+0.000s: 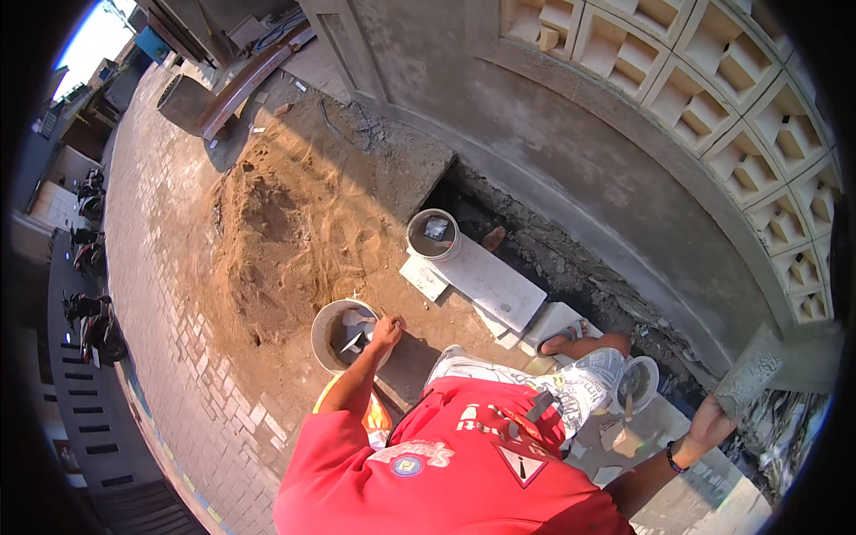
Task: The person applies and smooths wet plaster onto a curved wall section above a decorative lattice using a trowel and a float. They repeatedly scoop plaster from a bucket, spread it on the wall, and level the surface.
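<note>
My left hand (385, 333) is closed at the rim of a wide bucket (322, 339) that has grey material and a metal-bladed tool (355, 341) inside; whether it grips the rim or the tool's handle is unclear. My right hand (709, 423), at lower right, grips a flat, mortar-coated trowel (753, 370) held out by the foot of the grey wall (606, 196). Near it, by my foot, sits a smaller bucket (635, 383) with grey mixture and a handle sticking out.
A sand pile (267, 223) lies left of a trench (481, 209) along the wall. Another bucket (432, 234) stands on white slabs (486, 285). A drum and planks (254, 89) are farther back. Parked motorbikes (98, 325) line the paved lane's far left. Decorative blocks top the wall.
</note>
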{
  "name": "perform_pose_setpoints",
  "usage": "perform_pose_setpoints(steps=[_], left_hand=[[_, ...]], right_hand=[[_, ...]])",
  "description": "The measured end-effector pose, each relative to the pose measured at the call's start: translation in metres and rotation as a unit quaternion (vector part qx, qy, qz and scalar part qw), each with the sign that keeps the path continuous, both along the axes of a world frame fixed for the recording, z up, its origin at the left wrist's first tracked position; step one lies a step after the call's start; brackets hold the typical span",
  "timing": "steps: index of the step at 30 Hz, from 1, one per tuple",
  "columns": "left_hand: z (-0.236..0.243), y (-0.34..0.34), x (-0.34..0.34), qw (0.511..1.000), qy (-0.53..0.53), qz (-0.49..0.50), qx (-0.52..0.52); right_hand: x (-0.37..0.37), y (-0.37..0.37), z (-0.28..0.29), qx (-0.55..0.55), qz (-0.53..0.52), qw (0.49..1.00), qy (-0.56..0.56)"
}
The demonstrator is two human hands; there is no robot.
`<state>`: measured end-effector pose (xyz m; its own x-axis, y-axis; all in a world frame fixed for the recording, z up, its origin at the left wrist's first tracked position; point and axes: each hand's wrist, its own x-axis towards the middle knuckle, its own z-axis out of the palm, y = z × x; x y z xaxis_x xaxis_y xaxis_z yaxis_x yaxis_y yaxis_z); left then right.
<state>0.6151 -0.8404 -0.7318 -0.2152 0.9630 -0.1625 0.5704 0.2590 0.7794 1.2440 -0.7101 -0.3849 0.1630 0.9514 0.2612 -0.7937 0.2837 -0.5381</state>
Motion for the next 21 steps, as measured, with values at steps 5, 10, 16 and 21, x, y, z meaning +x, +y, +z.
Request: perform_pose_setpoints(steps=[5, 10, 16, 21], left_hand=[[0.005, -0.090, -0.019, 0.947, -0.149, 0.192, -0.212], [-0.002, -0.136, -0.050, 0.901, -0.172, 0.162, -0.363], [-0.002, -0.086, -0.053, 0.925, -0.077, 0.042, -0.370], [0.028, 0.005, -0.002, 0.956, -0.067, 0.003, -0.287]], right_hand=[[-0.015, -0.063, 0.014, 0.012, -0.078, 0.997, 0.009], [-0.044, -0.150, 0.043, 0.056, -0.141, 0.986, -0.062], [-0.040, -0.229, 0.032, -0.051, -0.236, 0.970, 0.032], [-0.043, -0.251, 0.015, -0.037, -0.205, 0.972, 0.108]])
